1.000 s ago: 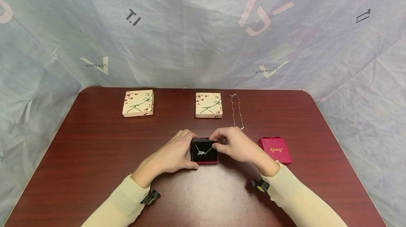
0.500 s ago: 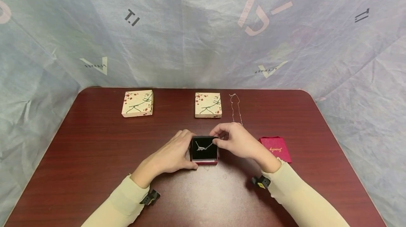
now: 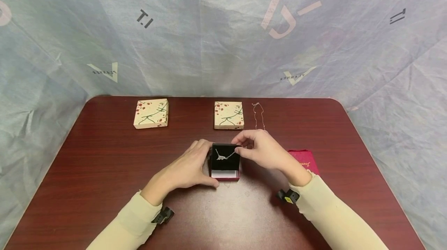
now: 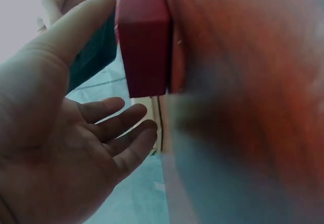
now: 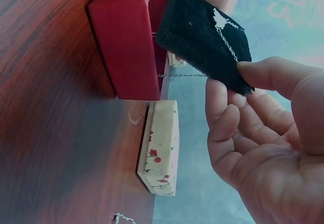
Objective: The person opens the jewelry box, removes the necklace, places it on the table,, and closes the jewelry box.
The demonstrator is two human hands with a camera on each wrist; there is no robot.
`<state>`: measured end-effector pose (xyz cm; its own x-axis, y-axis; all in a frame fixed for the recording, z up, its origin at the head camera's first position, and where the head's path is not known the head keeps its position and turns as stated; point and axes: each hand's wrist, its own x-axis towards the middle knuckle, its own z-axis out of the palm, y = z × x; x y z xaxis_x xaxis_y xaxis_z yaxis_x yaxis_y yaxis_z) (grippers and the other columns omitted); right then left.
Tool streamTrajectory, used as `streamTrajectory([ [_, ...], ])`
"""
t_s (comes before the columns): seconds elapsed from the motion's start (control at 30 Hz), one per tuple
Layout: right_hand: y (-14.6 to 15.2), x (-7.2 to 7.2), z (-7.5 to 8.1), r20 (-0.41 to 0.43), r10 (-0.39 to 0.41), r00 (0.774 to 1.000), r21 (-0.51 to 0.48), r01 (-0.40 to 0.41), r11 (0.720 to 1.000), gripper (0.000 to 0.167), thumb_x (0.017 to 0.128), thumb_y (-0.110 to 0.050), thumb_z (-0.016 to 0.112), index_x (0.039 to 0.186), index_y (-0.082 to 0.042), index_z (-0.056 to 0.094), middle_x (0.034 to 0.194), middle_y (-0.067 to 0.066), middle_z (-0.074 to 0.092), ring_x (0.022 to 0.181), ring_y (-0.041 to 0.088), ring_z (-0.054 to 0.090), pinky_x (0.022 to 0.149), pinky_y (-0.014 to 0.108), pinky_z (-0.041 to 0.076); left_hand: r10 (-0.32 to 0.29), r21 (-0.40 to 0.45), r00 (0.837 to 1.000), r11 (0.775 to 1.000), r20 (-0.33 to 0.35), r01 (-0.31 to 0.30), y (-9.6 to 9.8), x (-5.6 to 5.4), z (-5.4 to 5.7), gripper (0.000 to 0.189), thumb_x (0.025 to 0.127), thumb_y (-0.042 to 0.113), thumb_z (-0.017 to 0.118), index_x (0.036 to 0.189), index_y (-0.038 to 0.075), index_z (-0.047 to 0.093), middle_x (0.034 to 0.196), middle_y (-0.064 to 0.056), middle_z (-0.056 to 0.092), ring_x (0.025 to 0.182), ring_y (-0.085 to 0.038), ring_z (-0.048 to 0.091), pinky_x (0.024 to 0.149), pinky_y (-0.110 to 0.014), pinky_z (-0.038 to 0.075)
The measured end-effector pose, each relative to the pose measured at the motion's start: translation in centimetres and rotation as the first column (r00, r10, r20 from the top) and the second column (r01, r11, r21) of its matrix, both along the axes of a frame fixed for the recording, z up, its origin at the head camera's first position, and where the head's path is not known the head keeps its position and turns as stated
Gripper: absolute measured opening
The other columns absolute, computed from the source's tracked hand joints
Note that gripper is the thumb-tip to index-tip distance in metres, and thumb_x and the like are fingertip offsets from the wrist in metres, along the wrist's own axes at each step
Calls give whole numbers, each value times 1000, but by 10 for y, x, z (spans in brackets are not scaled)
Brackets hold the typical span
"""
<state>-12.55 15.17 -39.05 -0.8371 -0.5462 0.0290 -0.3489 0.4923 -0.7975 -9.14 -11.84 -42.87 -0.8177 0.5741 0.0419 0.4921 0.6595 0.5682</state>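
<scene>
A small red jewelry box stands on the table with its white inside partly showing. My right hand pinches the black insert pad at a corner between thumb and fingers, and the pad is tilted up out of the box. A silver pendant necklace lies across the pad's face; in the right wrist view its chain runs from behind the pad down into the box. My left hand is spread around the box's left side, thumb in front; in the left wrist view its fingers look apart from the box.
Two cream floral boxes sit at the back of the dark red table. Another fine necklace lies right of them, partly behind my right hand. A red lid marked in gold lies under my right forearm.
My right hand has risen and moved away from me, tilting the pad up, so the white inside of the box now shows. The left hand has shifted slightly up and back.
</scene>
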Motion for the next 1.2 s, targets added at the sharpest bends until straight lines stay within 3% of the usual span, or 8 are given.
streamTrajectory([
  [0.13, 1, -1, 2, 6, -1, 1000, -21, 1, 1000, 17, 93, -4, 78, 109, -11, 78, 95, -4, 73, 90, 15, 69, 82, 33, 58, 39, 89, 998, 995, 52, -44, -5, -3, 5, 97, 74, 47, 97, 145, 1, 51, 133, -8, 56, 126, -24, 51, 110, -45, 45],
  [0.27, 2, -3, 5, 30, 6, 1000, -57, -5, 998, 17, 93, -3, 77, 110, -10, 77, 96, -2, 74, 90, 17, 70, 82, 33, 58, 63, 235, 984, 967, 168, -102, -8, -5, 10, 73, 85, 40, 91, 138, 6, 55, 124, -5, 62, 112, -23, 62, 97, -42, 54],
  [0.4, 3, -6, 7, 53, 9, 999, -84, -4, 996, 18, 93, -3, 77, 110, -9, 77, 96, 0, 74, 90, 19, 70, 82, 32, 58, 64, 355, 953, 919, 298, -172, -8, -5, 15, 52, 93, 28, 85, 133, 6, 58, 115, -4, 66, 98, -20, 67, 86, -37, 57],
  [0.6, 5, -10, 6, 82, 1, 997, -124, 9, 992, 18, 93, 0, 77, 110, -7, 77, 98, 3, 73, 93, 21, 69, 85, 35, 59, 25, 457, 892, 852, 452, -255, -3, -2, 18, 40, 98, 13, 76, 131, -2, 58, 113, -12, 66, 97, -22, 66, 77, -37, 59],
  [0.7, 5, -11, 5, 93, -5, 996, -150, 19, 989, 18, 92, 1, 77, 109, -5, 76, 99, 5, 73, 94, 23, 69, 86, 37, 59, 12, 480, 875, 833, 484, -276, -1, -1, 18, 35, 100, 9, 72, 129, -5, 58, 113, -15, 66, 98, -23, 66, 75, -39, 60],
  [0.93, 4, -11, 2, 125, -9, 992, -189, 32, 981, 20, 92, 2, 77, 111, -3, 72, 100, 8, 72, 94, 25, 70, 85, 37, 59, 0, 513, 868, 807, 496, -293, 4, 2, 15, 27, 102, 7, 67, 124, -6, 61, 109, -13, 70, 94, -19, 68, 77, -38, 58],
  [1.2, 4, -10, 0, 144, -24, 989, -191, 52, 980, 22, 92, 1, 77, 112, -3, 70, 101, 9, 71, 93, 26, 71, 83, 36, 58, -3, 518, 851, 795, 525, -317, 7, 3, 10, 30, 103, 9, 68, 126, -8, 59, 111, -14, 70, 97, -19, 69, 87, -41, 60],
])
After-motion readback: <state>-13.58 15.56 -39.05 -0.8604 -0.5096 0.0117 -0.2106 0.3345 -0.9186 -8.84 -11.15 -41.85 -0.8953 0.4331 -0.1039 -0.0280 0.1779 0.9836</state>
